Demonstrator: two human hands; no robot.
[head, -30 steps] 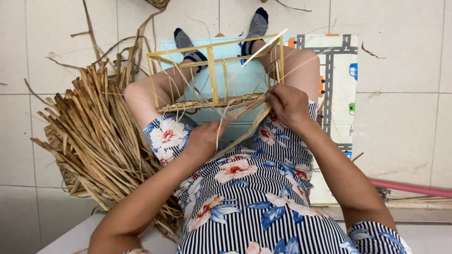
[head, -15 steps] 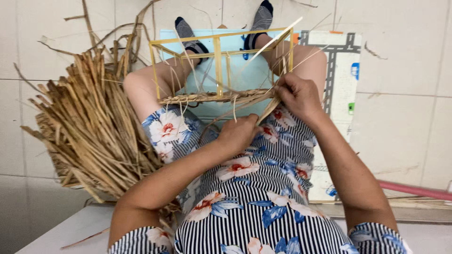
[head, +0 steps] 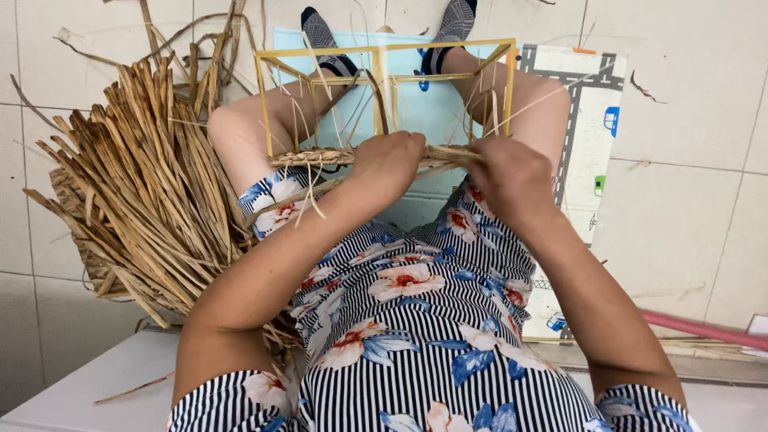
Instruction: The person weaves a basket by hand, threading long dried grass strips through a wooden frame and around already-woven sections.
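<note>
Both of your hands are up on the woven straw band (head: 320, 157), and it runs along the near bottom rail of the yellow frame (head: 384, 51) propped between your knees. Your left hand (head: 390, 162) sits at the middle of that band, fingers curled tight over the twisted straw, knuckles toward you. Your right hand (head: 512, 178) is just beside it at the band's right end, fingers closed around a bunch of loose strands by the frame's near right corner; exactly which strands they pinch, I cannot tell, the back of the hand hides them. The frame stands tilted away from you, its far rail up near your dark socks (head: 320, 36), resting over a pale blue mat (head: 416, 104) on the tiled floor (head: 696, 104). Thin straw ends trail off the band and across your floral striped dress (head: 416, 320). Off to your left on the floor, touching your left leg, lies a big heap of dried straw (head: 136, 200). Near the floor's right edge, a pink rod (head: 704, 330) lies flat.
</note>
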